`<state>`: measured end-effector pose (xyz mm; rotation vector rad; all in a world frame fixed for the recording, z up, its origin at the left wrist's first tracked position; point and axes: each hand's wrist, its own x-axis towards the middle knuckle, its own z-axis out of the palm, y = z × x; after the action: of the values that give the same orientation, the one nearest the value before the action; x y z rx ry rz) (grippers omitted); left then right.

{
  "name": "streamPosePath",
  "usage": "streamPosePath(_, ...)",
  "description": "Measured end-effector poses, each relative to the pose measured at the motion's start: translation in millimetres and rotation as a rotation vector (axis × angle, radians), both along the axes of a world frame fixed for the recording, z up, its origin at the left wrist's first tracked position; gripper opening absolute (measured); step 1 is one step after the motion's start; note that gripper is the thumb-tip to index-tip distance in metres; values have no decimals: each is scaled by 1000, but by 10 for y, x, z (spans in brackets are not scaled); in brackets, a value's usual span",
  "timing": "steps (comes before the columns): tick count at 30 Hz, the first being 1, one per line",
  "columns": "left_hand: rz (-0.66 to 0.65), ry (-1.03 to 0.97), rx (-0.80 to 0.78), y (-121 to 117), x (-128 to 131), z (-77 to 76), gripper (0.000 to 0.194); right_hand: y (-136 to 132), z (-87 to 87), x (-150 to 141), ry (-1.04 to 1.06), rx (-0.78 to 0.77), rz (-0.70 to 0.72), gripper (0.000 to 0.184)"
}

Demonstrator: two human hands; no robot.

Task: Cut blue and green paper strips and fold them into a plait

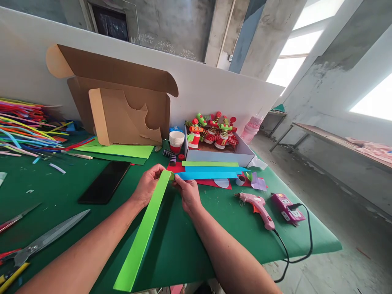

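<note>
A long light-green paper strip [144,228] slants from both hands toward the table's near edge. My left hand [149,185] pinches its far end from the left, fingers closed. On the other side, my right hand [188,192] has thumb and fingers closed on the same end, where a short folded piece shows between the hands. Just beyond the right hand lie blue paper strips [211,174], another green strip [210,163] and red paper [214,183]. A black phone [105,182] rests left of the left hand.
On the right are a pink glue gun [256,207] and a purple power socket [287,209] with a black cord. Large scissors [50,237] lie at left. Behind stand a cardboard box [122,110], stacked paper cups [177,141] and a white box [219,157] of paper figures.
</note>
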<state>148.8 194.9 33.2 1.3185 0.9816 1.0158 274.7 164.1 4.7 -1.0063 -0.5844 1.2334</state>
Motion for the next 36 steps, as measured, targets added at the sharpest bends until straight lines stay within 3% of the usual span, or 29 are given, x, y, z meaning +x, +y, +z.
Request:
streamPosePath(10, 80, -143, 29, 94, 23, -172, 48, -29, 35, -21, -97, 35, 34, 34)
streamPosePath(16, 115, -185, 35, 98, 37, -183, 50, -53, 45, -68, -177, 23, 39, 33)
streamPosePath(26, 44, -152, -47, 163, -15, -192, 47, -16, -35, -49, -224, -11, 2, 35)
streamPosePath(32, -83, -104, -153, 183, -81, -160, 40, -15, 2, 14, -258, -74, 63, 28)
streamPosePath(36, -15, -154, -168, 153, -55, -177, 38, -34, 22, -4, -207, -23, 96, 27)
